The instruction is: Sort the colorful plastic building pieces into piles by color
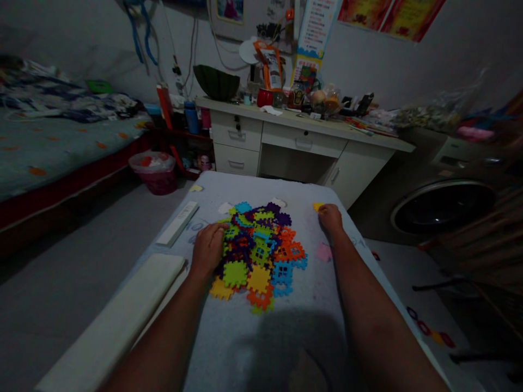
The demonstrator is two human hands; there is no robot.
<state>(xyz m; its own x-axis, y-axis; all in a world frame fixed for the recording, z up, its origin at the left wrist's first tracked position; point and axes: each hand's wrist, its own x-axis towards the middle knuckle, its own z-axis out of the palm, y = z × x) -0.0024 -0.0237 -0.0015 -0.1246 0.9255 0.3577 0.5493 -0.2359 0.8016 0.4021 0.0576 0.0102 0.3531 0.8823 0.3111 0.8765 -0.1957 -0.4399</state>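
A heap of interlocking plastic building tiles (260,253) with toothed edges, in green, purple, orange, blue and yellow, lies on the cloth-covered table. My left hand (208,247) rests against the heap's left side, fingers extended and touching green tiles; nothing is visibly gripped in it. Away to the right of the heap, my right hand (330,218) is closed, pinching a yellow tile (317,207) close to the tabletop. Some tiles have window-like cutouts, while a green tile (235,274) and another yellow tile (258,279) at the front are solid squares.
A long white box (177,224) and a folded white panel (118,321) lie along the table's left side (310,188). Behind stands a cluttered white desk (239,133). A bin (155,177) is at left, a washing machine (433,190) at right. Several coloured pieces (427,328) lie on the floor.
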